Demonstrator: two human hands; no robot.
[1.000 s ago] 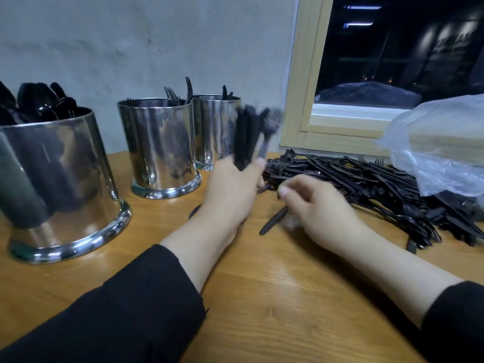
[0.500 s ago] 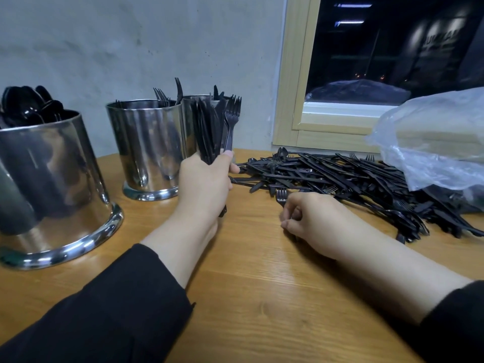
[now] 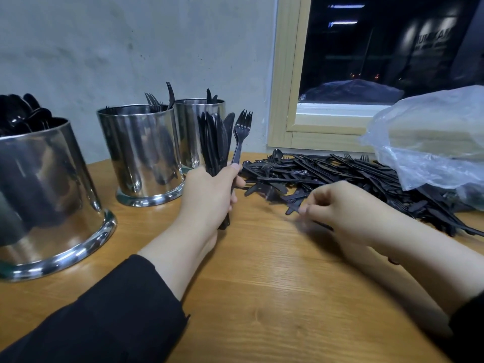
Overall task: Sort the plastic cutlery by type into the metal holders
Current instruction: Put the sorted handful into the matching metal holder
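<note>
I see the loose black cutlery pile (image 3: pixel 340 176) heaped on the wooden table (image 3: pixel 262 284) below the window, right of three metal holders (image 3: pixel 141 153). My left hand (image 3: pixel 209 197) grips an upright bundle of knives (image 3: pixel 216 142) plus one fork (image 3: pixel 241 134). My right hand (image 3: pixel 343 205) pinches a blurred piece at the pile's near edge.

Three holders on table (image 3: pixel 262 297): spoon holder (image 3: pixel 47 195) frame left, fork holder (image 3: pixel 142 153) centre-left, third holder (image 3: pixel 192 129) just behind-right of it. Cutlery pile (image 3: pixel 340 174) centre-right, plastic bag (image 3: pixel 432 142) overlapping its right end.
</note>
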